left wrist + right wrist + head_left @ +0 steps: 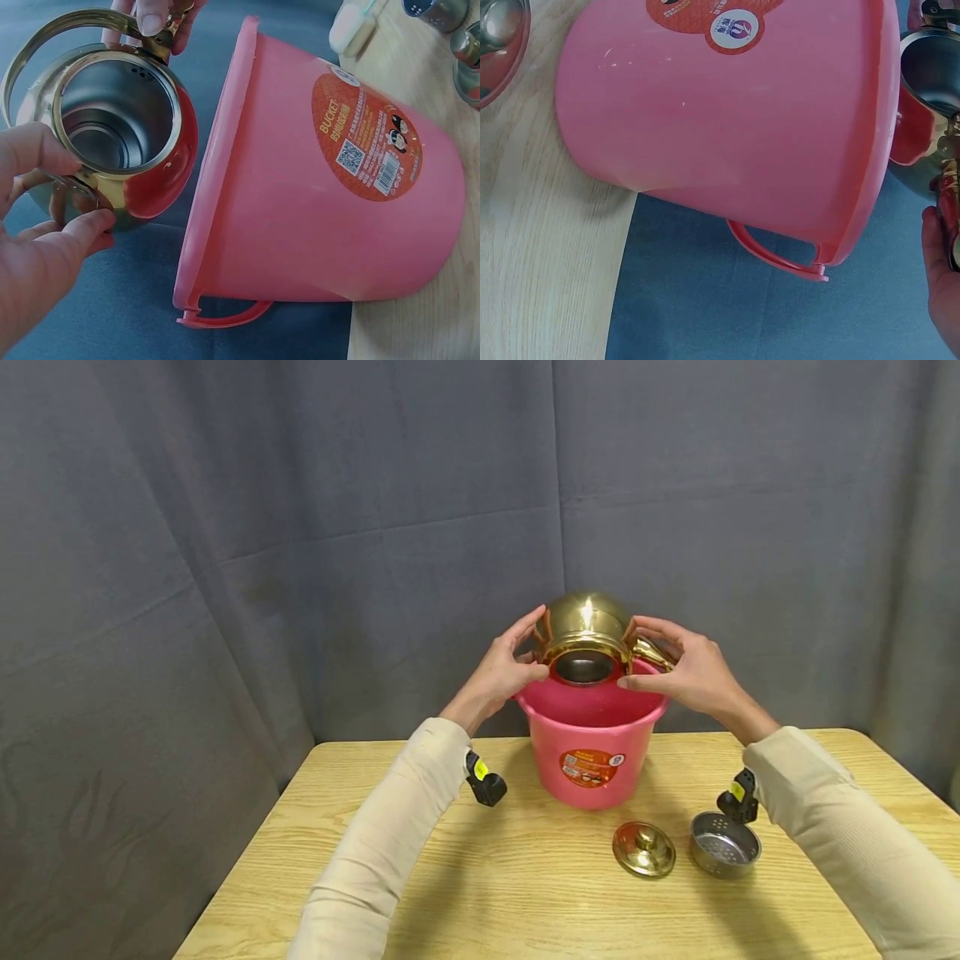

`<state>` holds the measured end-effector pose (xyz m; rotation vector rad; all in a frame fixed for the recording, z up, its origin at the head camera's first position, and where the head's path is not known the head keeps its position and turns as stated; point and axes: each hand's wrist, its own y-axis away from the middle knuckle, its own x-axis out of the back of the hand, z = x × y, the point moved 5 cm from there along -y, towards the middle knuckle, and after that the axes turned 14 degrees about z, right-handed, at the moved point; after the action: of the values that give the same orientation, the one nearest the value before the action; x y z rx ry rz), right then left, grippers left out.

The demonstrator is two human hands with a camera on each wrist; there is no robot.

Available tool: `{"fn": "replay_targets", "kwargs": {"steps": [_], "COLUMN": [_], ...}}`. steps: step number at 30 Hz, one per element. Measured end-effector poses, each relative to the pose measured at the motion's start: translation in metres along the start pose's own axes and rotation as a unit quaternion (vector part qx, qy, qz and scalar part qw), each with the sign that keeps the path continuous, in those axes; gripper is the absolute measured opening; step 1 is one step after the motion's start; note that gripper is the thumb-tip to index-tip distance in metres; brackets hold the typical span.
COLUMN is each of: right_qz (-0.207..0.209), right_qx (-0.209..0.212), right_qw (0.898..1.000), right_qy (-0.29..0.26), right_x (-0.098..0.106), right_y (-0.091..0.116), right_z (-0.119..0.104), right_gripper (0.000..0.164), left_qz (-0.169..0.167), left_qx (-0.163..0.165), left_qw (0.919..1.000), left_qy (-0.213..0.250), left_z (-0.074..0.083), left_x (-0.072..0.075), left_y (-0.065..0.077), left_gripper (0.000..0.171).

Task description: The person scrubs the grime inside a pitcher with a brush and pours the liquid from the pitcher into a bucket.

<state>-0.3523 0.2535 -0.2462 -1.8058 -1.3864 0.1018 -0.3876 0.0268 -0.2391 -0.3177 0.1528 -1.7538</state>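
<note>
A shiny gold teapot (588, 618) is tipped with its wide round mouth toward me, above the pink bucket (551, 747). My left hand (506, 670) grips its left side, fingers and thumb pinching by the handle mount (79, 191). On the spout side, my right hand (693, 670) holds the teapot with the thumb below and fingers above. The steel inside of the pot (105, 112) shows bare in the left wrist view. On the table in front of the bucket lie the gold lid (643, 852), knob up, and a perforated steel strainer (723, 852).
The bucket stands near the back edge of the wooden table (525, 893), its label toward me. A grey curtain (420, 568) hangs behind. By the bucket's right side lies a small white and beige item (352, 30). Black cameras (486, 783) hang from both wrists.
</note>
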Motion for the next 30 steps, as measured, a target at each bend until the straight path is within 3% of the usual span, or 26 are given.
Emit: {"fn": "replay_targets", "kwargs": {"steps": [7, 19, 30], "right_qz": [0.008, 0.014, 0.013], "right_qx": [0.008, 0.017, 0.017], "right_qw": [1.0, 1.0, 1.0], "right_qy": [0.015, 0.019, 0.022], "right_x": [0.001, 0.002, 0.004], "right_y": [-0.001, -0.001, -0.002], "right_z": [0.002, 0.002, 0.0], "right_gripper": [0.083, 0.087, 0.088], "left_qz": [-0.009, 0.013, 0.003], "left_qx": [-0.008, -0.034, -0.037], "left_qw": [0.9999, 0.9993, 0.9993], "left_qy": [-0.005, -0.002, 0.003], "left_z": [0.016, -0.002, 0.009], "left_x": [-0.002, -0.003, -0.003], "left_y": [0.012, -0.005, 0.001], "left_gripper": [0.088, 0.093, 0.094]}}
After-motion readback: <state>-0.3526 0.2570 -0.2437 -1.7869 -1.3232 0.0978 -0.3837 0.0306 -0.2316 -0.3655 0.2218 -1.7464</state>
